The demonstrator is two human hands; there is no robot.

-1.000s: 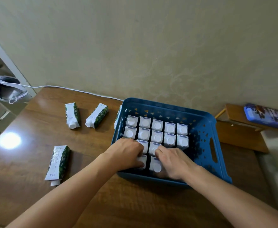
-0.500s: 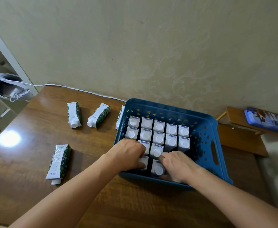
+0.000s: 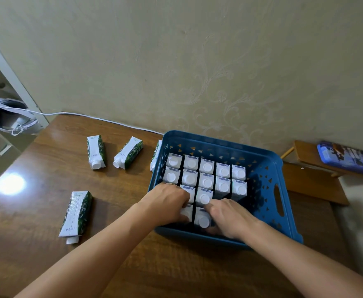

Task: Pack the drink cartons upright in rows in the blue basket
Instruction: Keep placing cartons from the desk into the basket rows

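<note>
The blue basket (image 3: 268,166) stands on the wooden table against the wall. Drink cartons (image 3: 207,167) with white caps stand upright in it, in two full back rows and two shorter near rows on the left. My left hand (image 3: 165,203) lies over the near-left cartons, its fingers curled round a carton (image 3: 186,211) in the front row. My right hand (image 3: 230,220) holds the front carton (image 3: 203,220) from the right, thumb and fingers curled at its side. The basket's right part holds nothing.
Loose cartons lie flat on the table: two at the back left (image 3: 96,151) (image 3: 128,152), one near left (image 3: 76,214), and one half hidden behind the basket's left wall (image 3: 156,154). A white cable (image 3: 103,118) runs along the wall. A low wooden stand (image 3: 314,181) is at the right.
My right hand has slid a little to the right, uncovering the front carton's cap. My left hand stays over the near-left cartons.
</note>
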